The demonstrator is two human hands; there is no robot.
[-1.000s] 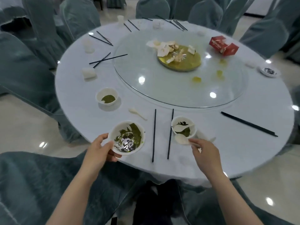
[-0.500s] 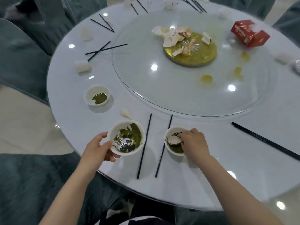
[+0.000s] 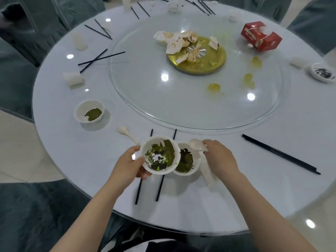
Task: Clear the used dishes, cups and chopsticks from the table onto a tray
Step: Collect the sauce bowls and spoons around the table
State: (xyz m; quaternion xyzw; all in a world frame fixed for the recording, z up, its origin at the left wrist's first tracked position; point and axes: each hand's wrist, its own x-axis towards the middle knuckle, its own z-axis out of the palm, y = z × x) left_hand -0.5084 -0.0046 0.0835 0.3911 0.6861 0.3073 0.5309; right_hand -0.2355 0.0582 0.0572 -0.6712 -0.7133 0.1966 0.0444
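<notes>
Left grip (image 3: 130, 165) curled round soiled bowl (image 3: 160, 155), right grip (image 3: 221, 157) pinching spoon (image 3: 197, 144); round white table (image 3: 91, 160), teal chairs (image 3: 16, 84)

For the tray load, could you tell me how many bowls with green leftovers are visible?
3: one in the left hand, one beside it near the right hand, one alone further left.

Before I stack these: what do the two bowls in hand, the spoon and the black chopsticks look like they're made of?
Bowl in the left hand and the bowl beside it: glossy white, likely glazed ceramic or melamine. Spoon in the right hand: same glossy white. Chopsticks: uniform matte black, probably plastic or lacquered wood.
</notes>
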